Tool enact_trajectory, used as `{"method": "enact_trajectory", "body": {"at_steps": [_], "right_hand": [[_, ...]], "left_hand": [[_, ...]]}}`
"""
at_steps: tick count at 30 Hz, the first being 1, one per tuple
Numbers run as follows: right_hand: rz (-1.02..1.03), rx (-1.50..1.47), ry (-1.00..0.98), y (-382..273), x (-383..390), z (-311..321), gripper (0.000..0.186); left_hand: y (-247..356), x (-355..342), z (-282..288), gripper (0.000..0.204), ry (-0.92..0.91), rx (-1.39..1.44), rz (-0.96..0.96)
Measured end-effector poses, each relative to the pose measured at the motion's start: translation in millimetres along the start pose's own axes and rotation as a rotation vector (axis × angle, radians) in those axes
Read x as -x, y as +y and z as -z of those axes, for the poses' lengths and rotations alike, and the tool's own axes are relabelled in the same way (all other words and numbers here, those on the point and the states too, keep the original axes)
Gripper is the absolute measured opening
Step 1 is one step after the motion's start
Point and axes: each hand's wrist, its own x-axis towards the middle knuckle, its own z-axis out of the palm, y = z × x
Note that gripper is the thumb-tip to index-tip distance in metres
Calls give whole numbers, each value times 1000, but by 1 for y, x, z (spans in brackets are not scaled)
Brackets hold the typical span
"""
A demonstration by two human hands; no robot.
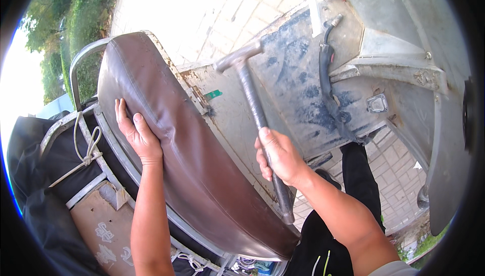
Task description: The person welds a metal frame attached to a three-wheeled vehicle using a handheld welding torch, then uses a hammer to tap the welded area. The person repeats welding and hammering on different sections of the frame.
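Note:
My right hand (280, 157) is wrapped round the shaft of a worn metal hammer (247, 81). The hammer's head points up and away from me, above the vehicle's floor. On the left, my left hand (139, 130) rests on the brown padded seat (187, 165), thumb and fingers spread and nothing held. The seat cover is creased beside that hand. A small green patch (213, 94) shows on the panel between the seat and the hammer.
A metal rail (75, 69) bends round the seat's far end. At left are a frame tied with rope (88, 158) and a dark cover (30, 159). A scuffed floor panel (283, 63) with a black pedal-like bar (326, 74) lies ahead. Paving (237, 3) stretches beyond.

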Motion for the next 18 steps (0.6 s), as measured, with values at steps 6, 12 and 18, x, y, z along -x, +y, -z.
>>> {"method": "enact_trajectory", "body": {"at_steps": [6, 12, 18], "right_hand": [[-48, 258, -39, 4, -7, -16, 50], [11, 277, -6, -3, -1, -2, 53], [-71, 347, 4, 17, 11, -6, 49]], "left_hand": [[7, -5, -6, 55, -5, -18, -13], [1, -3, -1, 55, -14, -19, -8], [1, -3, -5, 56, 3, 8, -20]]}}
